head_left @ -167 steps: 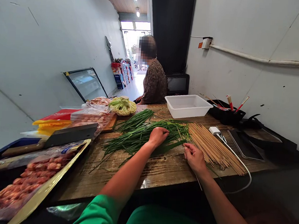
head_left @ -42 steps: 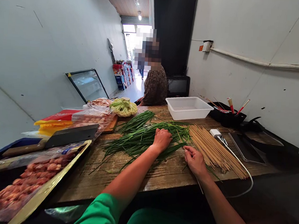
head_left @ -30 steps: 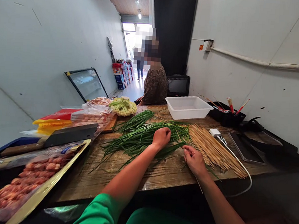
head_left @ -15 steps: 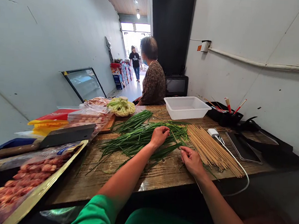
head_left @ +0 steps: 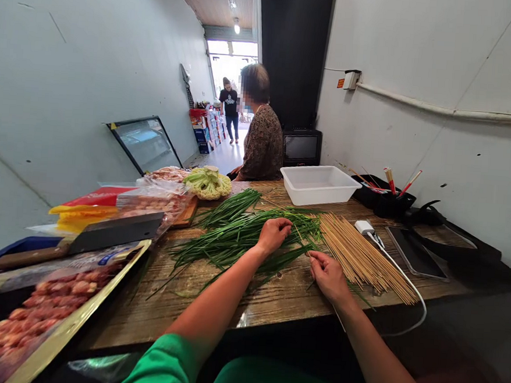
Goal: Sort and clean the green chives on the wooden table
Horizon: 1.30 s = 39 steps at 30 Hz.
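Note:
My right hand [head_left: 329, 273] is closed in a pinch around a thin bamboo skewer [head_left: 300, 234], whose other end sticks out below the hand past the table edge. Green chive leaves [head_left: 286, 258] trail leftward from the fingertips of this hand. My left hand [head_left: 273, 236] hovers over the chive pile [head_left: 230, 236], fingers curled together close to the skewer's upper end. Whatever lies between those fingers is too small to make out. Right of the chives, many bamboo skewers [head_left: 360, 254] lie side by side on the wooden table [head_left: 176, 320].
Behind the skewers stands a white plastic tub [head_left: 320, 193]. A cauliflower [head_left: 207, 182], bagged meat [head_left: 158, 202], a cleaver [head_left: 116, 232] and packed meat [head_left: 55, 300] occupy the left. A charger [head_left: 364, 227] and phone [head_left: 415, 252] lie right. A seated person [head_left: 263, 136] is beyond the table.
Both hands and the skewer stay almost in place. In the background, the person near the doorway has shifted slightly.

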{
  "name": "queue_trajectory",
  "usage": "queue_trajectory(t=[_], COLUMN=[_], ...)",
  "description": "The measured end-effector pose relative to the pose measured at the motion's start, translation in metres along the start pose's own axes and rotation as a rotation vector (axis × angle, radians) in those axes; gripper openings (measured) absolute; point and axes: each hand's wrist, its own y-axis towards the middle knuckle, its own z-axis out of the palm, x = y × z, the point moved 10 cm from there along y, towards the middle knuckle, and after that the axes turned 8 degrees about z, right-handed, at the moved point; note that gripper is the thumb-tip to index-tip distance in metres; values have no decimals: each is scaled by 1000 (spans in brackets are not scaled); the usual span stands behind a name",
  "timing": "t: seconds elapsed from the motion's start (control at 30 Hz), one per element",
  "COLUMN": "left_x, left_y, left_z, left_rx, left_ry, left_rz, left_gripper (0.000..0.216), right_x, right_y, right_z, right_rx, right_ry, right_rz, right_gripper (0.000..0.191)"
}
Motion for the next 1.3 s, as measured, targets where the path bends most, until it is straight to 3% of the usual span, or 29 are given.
queue_trajectory(t=[0.07,0.17,0.23,0.27,0.4,0.57,0.67,0.83,1.1,1.3], left_x=[-7,-23,-28,-27,-14,-10,-8,-6,8,-3], left_y=[-2,-12,-16,-13,0,-3,-7,-4,1,2], left_z=[8,30,32,25,-18,0,9,4,2,-16], left_rx=[91,372,476,443,123,242,279,206,132,50], left_ry=[-11,-64,-46,4,358,625,689,602,90,287], left_rz=[44,122,138,127,71,126,78,29,-101,-39], left_gripper=[20,22,25,27,24,19,18,20,36,35], right_x=[0,-1,-1,-1,-3,-1,1,1,-3,-5], right_y=[1,1,1,1,2,1,0,0,1,2], right_z=[-1,-4,-5,-6,-8,-9,-10,-11,-8,-9], right_rx=[-4,-34,-49,-52,-76,-93,-96,-100,-75,-89], right_ry=[15,39,47,48,26,28,15,-4,16,38], right_rz=[11,27,28,27,14,-15,-20,-12,0,1], right_gripper=[41,40,41,41,42,38,36,36,37,37])
